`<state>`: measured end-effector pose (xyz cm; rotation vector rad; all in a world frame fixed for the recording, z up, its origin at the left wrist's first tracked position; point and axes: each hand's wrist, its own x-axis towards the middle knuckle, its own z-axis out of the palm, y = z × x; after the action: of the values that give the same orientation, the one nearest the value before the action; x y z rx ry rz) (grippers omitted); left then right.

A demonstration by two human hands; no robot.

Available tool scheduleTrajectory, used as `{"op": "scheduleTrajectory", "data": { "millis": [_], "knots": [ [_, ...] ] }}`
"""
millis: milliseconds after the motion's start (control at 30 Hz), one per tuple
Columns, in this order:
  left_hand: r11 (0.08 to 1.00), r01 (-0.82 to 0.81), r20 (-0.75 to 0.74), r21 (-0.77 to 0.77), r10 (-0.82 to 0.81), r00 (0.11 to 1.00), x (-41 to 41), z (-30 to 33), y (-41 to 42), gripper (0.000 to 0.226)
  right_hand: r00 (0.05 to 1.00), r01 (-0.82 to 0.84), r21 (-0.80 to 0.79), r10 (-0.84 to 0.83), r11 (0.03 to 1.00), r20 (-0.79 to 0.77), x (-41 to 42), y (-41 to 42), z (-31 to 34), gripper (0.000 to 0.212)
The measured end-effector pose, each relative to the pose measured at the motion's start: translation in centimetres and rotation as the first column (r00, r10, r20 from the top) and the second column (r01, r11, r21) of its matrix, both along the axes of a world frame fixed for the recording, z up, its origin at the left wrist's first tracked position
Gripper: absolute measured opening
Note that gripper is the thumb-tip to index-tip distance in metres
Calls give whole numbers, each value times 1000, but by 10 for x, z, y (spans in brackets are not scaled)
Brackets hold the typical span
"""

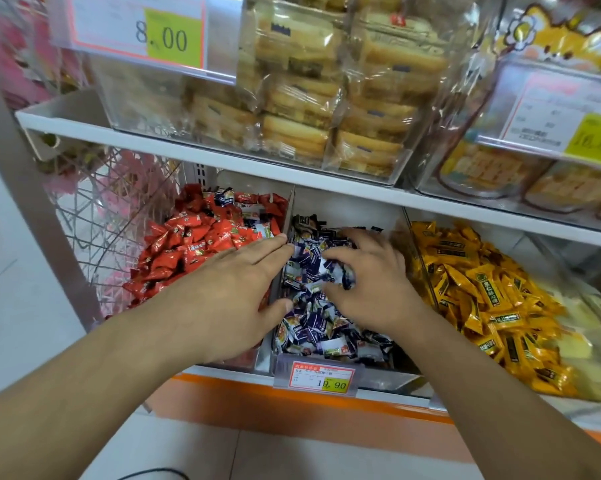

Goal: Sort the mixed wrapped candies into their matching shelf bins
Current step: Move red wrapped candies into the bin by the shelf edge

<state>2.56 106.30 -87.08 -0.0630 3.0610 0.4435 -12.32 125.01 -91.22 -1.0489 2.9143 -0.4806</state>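
Purple candies in middle shelf bin, left hand flat, right hand gripping some

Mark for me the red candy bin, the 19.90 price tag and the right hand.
red candy bin [202, 244], head view, on the heaped red wrappers.
19.90 price tag [321, 375], head view, middle of the label.
right hand [364, 282], head view, back of the hand.

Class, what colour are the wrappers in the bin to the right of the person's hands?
Yellow wrapped candies with dark label strips, clearest in the head view.
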Motion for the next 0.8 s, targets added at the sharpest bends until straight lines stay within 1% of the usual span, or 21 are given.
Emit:
{"op": "scheduleTrajectory", "data": {
  "millis": [67, 133, 200, 300, 400, 500, 567, 633, 667, 733, 800],
  "knots": [
    [1000, -5, -1, 2, 5, 1000, -1, -2, 1, 78, 980, -157, -5, 157, 988, 119, 9, -5, -1, 55],
    [1000, -8, -13, -3, 8, 1000, -1, -3, 2, 78, 931, -291, 21, 278, 956, 235, 18, -10, -11, 60],
    [1000, -17, -10, -6, 17, 1000, -1, -3, 2, 77, 930, -324, 92, 299, 941, 215, 20, -10, -20, 61],
    [1000, -21, -8, -16, 21, 1000, 0, -3, 2, 76, 949, -303, 159, 281, 940, 143, 16, -8, -19, 56],
    [1000, -19, -14, -18, 19, 1000, 0, -3, 1, 76, 968, -249, 181, 237, 951, 87, 11, -3, -17, 47],
    [1000, -25, -11, -12, 25, 1000, 0, -4, 1, 76, 986, -155, 165, 164, 974, -42, 4, 2, -18, 38],
    [1000, -23, -20, -10, 22, 1000, -1, -5, 1, 76, 992, -102, 134, 110, 986, -56, 0, 5, -16, 35],
    [1000, -24, -33, -1, 24, 999, -1, -6, 0, 75, 993, -42, 93, 52, 995, -106, -5, 7, -15, 27],
    [1000, -25, -36, 3, 25, 999, -2, -7, 0, 75, 992, -6, 78, 16, 997, -127, -7, 8, -16, 27],
    [1000, -26, -32, 7, 26, 999, -1, -6, 0, 76, 993, 42, 67, -34, 997, -109, -9, 10, -15, 36],
    [1000, -25, -24, 6, 26, 999, -1, -5, 0, 76, 997, 3, 62, 3, 998, -81, -5, 9, -12, 45]
  ]
}}
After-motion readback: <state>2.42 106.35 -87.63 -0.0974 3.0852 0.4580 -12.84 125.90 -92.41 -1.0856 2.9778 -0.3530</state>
